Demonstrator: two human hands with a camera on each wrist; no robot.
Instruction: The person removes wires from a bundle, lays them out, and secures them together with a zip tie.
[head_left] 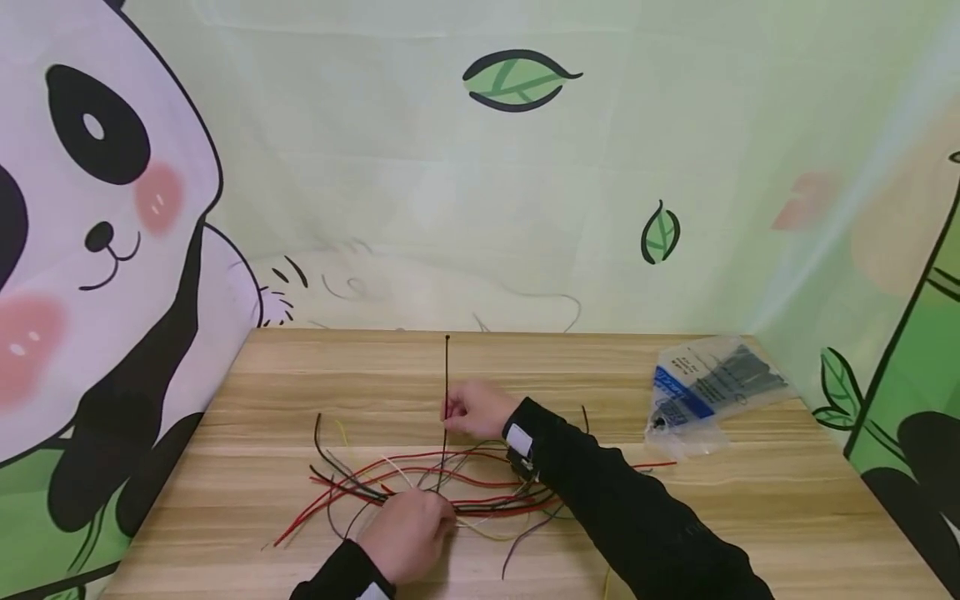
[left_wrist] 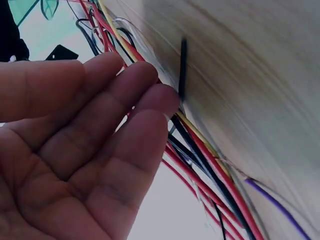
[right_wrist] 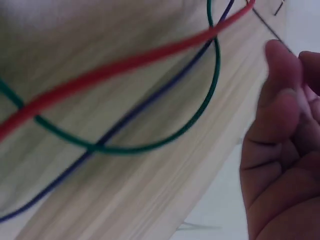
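My right hand [head_left: 480, 410] pinches a thin black cable tie [head_left: 447, 367] between thumb and fingers. The tie stands nearly upright, small head at the top; its lower part runs down to the wires. A loose bundle of red, black, yellow and other wires [head_left: 480, 479] lies across the table. Over it, my left hand [head_left: 408, 533] has its fingers loosely bent, fingertips beside the wires [left_wrist: 200, 170] in the left wrist view. Near them a black strip end [left_wrist: 183, 65] sticks out. Green wire [right_wrist: 215, 75] and red wire [right_wrist: 135, 60] cross the right wrist view.
A clear plastic bag [head_left: 712, 387] with black contents and a blue label lies at the back right of the wooden table [head_left: 300, 367]. Wire ends spread out left and right. A printed panda cloth [head_left: 375, 167] hangs behind the table.
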